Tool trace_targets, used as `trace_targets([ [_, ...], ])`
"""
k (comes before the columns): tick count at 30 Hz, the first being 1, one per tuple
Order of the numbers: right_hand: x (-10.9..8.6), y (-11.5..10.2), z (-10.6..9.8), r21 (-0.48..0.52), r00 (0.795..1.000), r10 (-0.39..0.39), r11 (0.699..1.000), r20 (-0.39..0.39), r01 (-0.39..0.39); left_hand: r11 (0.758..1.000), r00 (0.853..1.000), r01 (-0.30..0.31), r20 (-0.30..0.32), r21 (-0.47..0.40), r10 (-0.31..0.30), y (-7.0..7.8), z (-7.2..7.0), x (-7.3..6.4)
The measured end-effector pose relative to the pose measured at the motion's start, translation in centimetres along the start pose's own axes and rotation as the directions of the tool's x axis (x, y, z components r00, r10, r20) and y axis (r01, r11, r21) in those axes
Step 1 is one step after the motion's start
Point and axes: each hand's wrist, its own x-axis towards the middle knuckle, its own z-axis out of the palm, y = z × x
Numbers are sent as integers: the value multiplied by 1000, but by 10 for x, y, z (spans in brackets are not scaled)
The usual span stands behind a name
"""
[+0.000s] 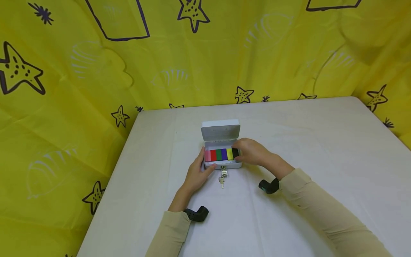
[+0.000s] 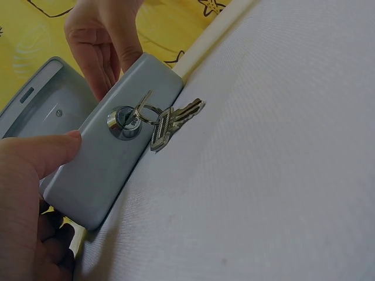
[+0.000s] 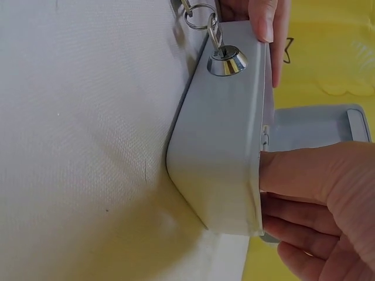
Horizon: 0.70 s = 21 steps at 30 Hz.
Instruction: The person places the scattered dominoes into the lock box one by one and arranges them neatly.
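Note:
A small grey-white metal cash box (image 1: 226, 166) stands on the table with its lid (image 1: 221, 132) raised. In it lies a row of coloured blocks: pink, red (image 1: 213, 155), green, purple, yellow and black. My left hand (image 1: 196, 175) grips the box's left front corner, thumb on the front rim and fingers along the side. At the row's right end, my right hand (image 1: 253, 151) reaches in and pinches the black block (image 1: 235, 153) between thumb and fingers. In both wrist views the box wall hides the right fingertips. A key (image 2: 143, 105) sits in the front lock (image 2: 123, 123).
A second key (image 1: 221, 181) hangs by a ring from the one in the lock, over the white tablecloth (image 1: 154, 160). Yellow patterned fabric (image 1: 212, 60) hangs behind and to the left of the table. Each wrist wears a black camera mount (image 1: 269, 186).

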Motion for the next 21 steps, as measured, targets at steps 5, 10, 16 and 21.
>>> trace_targets([
  [5, 2, -1, -1, -32, 1000, -4, 999, 15, 5, 1000, 1000, -11, -3, -6, 11, -1, 0, 0],
  [10, 4, -1, -1, -66, 1000, -21, 998, 7, 22, 1000, 1000, -28, -8, -13, 28, -1, 0, 0],
  [16, 5, -1, 0, -76, 1000, -25, 997, -2, 25, 1000, 1000, -14, -4, -4, 14, 0, -1, 0],
  [21, 6, -1, 1, -71, 1000, -21, 997, 3, 21, 1000, 1000, -1, 1, -2, 1, 0, -1, 0],
])
